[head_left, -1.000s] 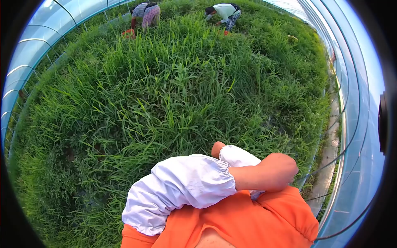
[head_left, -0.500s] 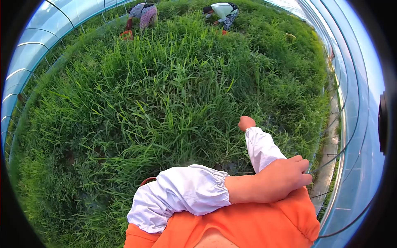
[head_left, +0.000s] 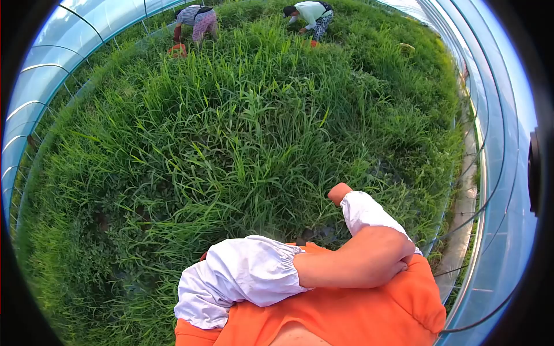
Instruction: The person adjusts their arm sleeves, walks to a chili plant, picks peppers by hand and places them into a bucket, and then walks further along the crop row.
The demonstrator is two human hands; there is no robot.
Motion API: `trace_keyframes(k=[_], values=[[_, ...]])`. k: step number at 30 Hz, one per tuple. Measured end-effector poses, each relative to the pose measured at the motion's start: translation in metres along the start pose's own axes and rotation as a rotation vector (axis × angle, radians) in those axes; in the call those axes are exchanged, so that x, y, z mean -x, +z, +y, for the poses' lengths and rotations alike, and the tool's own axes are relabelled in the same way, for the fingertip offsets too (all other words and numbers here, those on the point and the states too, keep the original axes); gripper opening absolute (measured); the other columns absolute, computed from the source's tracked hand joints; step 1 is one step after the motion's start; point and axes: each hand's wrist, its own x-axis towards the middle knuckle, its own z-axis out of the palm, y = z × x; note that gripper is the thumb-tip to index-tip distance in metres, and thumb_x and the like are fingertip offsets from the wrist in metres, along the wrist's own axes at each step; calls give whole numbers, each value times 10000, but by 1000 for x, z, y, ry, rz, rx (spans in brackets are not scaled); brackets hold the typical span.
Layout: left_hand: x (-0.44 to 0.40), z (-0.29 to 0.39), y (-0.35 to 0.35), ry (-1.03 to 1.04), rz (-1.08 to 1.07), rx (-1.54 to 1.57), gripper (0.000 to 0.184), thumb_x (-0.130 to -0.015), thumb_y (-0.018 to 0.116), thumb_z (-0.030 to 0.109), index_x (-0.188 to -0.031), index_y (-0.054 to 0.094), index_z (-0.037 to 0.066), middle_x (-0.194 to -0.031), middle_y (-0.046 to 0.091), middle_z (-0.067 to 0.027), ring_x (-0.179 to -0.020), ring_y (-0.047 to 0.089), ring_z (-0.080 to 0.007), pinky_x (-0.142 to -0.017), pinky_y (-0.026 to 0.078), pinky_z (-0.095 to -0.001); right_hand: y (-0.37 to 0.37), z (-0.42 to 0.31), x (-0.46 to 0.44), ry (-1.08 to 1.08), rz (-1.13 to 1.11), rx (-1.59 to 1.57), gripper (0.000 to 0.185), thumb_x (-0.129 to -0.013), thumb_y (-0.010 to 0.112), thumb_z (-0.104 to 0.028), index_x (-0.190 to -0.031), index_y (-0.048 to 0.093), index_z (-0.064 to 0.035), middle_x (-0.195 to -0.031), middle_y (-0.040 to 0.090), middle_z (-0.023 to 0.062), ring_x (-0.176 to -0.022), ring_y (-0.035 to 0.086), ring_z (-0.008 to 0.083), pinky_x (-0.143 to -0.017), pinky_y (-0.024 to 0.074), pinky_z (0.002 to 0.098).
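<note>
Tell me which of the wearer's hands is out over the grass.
The right hand, stretched out beyond its white sleeve. The left hand instead lies across the orange top, close to the body.

I'm in a greenhouse, plastic-tunnel type, on what looks like a farm plot. Evid.: clear film wall (head_left: 499,242) up my R side, w/ thin ribs curving along it; more film (head_left: 49,81) on L, hoops (head_left: 82,21) spaced down its length. Ground betw. = dense green growth (head_left: 248,132), long grassy blades mixed w/ low leafy plants, approx. side to side. Narrow pale strip (head_left: 462,233) at foot of R wall, path or edging, can't tell which. Far end: striped-top worker (head_left: 196,16) bent over by an orange-red container (head_left: 178,51); pale-top worker (head_left: 311,16) likewise stooped in greenery. Bright daylight thru film.
</note>
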Motion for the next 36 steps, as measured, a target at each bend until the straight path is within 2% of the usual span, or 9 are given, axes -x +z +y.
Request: trace_keyframes(k=[4,10,12,15,16,20,23,27,36], values=[[-3,-2,10,73,152,96,88,-843,538,101,-806,530,22,-774,595,-143,-751,582,-339,-682,442,-432,-16,-9,10,-20,7,-15,170,-706,631,-62,-848,725,-72,-833,689,118,-793,666,299,-648,540,397],[-9,5,2,-107,53,301,107,-930,480,107,-888,475,9,-779,581,-160,-729,556,-331,-651,433,-400,-9,-21,7,-67,21,-22,134,-674,633,-75,-784,707,-58,-775,671,132,-738,654,326,-611,525,427],[-15,-9,9,-46,99,384,113,-935,481,112,-900,478,5,-781,580,-136,-718,557,-287,-637,431,-375,-5,-24,10,-80,12,-19,148,-657,633,-86,-781,704,-50,-749,665,138,-716,653,339,-599,523,438],[-24,-14,19,-78,67,539,126,-927,499,122,-959,474,3,-793,574,-90,-712,548,-197,-619,430,-333,30,-21,-12,-119,130,17,199,-827,567,-228,-825,709,-90,-729,653,101,-661,636,271,-521,473,394],[-26,-14,19,-110,39,594,143,-923,509,125,-985,470,2,-799,571,-73,-712,543,-163,-613,430,-318,33,-26,-9,-54,139,-46,195,-761,603,-228,-776,717,-71,-810,684,140,-764,662,303,-606,505,433],[-35,12,-5,-334,-64,853,263,-831,606,117,-1009,439,20,-789,563,-67,-659,504,-120,-530,403,-293,23,-48,14,-20,119,-121,175,-739,609,-199,-782,715,-66,-798,680,141,-755,661,311,-606,510,434],[-55,9,7,-299,-191,894,337,-866,580,137,-1118,407,-3,-812,557,-58,-621,491,-105,-522,413,-260,5,-72,32,-91,80,-123,165,-722,614,-178,-786,714,-62,-788,677,141,-749,660,317,-605,514,434],[-61,10,14,-434,-386,534,288,-848,598,154,-1048,458,0,-724,569,-88,-527,549,-162,-470,440,-322,3,-98,39,-161,31,-146,158,-700,621,-149,-791,712,-57,-776,674,141,-740,659,326,-605,519,435],[-42,8,16,-448,-456,149,371,-892,532,388,-837,565,23,-748,609,-127,-695,583,-232,-651,472,-393,9,-93,38,-176,43,-169,163,-657,637,-98,-795,704,-43,-750,666,149,-730,659,345,-606,531,432]])
